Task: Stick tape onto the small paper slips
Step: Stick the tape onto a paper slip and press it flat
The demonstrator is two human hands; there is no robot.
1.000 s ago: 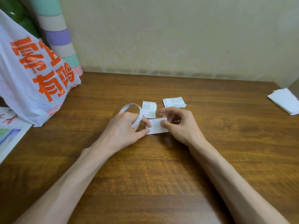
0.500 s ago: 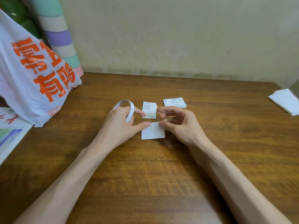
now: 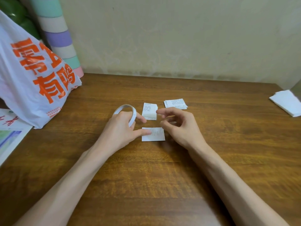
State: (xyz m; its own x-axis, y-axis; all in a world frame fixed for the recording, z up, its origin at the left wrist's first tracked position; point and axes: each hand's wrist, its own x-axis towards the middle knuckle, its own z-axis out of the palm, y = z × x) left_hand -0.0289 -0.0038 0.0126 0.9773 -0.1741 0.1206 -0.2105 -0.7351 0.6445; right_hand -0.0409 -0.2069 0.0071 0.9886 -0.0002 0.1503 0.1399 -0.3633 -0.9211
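Note:
A small printed paper slip [image 3: 154, 134] lies flat on the wooden table [image 3: 211, 160] between my hands. My left hand [image 3: 121, 129] has a white tape ring [image 3: 128, 110] looped around its fingers, and its thumb tip presses the slip's left edge. My right hand [image 3: 179, 126] hovers just right of the slip with fingers loosely curled and holds nothing. Two small stacks of slips lie behind, one [image 3: 149, 110] in the middle and one [image 3: 175, 103] to its right.
A white plastic bag with orange lettering [image 3: 32, 75] stands at the left. Behind it rises a striped pastel roll [image 3: 60, 38]. Printed paper [image 3: 9, 136] lies at the left edge. Folded white paper [image 3: 286, 101] sits at the table's right edge. A wall closes the back.
My right hand has let go of the slip and lifted off it. The slip has come down flat on the table. My left hand with the tape ring shifted slightly left.

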